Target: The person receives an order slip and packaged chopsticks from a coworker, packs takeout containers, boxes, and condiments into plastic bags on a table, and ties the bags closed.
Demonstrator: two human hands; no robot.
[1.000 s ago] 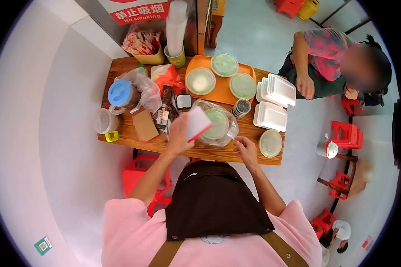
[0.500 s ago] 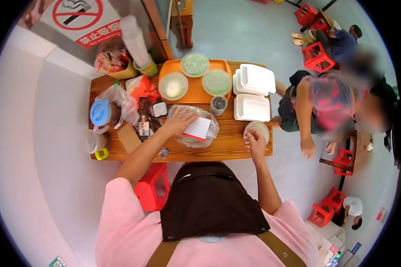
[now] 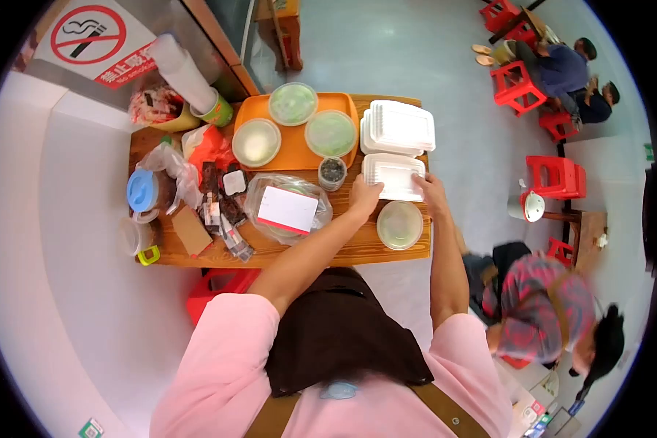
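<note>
My left hand [image 3: 364,196] grips the near left corner of a white lidded takeout box [image 3: 393,174]. At the box's right side my right hand [image 3: 433,194] holds on too, thumb near its edge. Just below the hands sits a round lidded container [image 3: 400,226]. More stacked white takeout boxes [image 3: 401,125] stand behind the held one. To the left is a small clear cup [image 3: 332,172] with dark contents. Beside it a clear plastic bag [image 3: 261,191] wraps a round container, with a red-edged white paper [image 3: 287,209] on top.
An orange tray [image 3: 270,162] bears three round lidded bowls. On the table's left are a blue-lidded jug [image 3: 141,191], dark packets [image 3: 212,208], cardboard [image 3: 192,230] and stacked plastic cups [image 3: 182,73]. A person in a plaid shirt [image 3: 544,306] is close on the right, beyond the table.
My left hand has left the bagged container and my right hand the round container; both now grip a white takeout box. The person at right has moved nearer. My view has shifted slightly.
</note>
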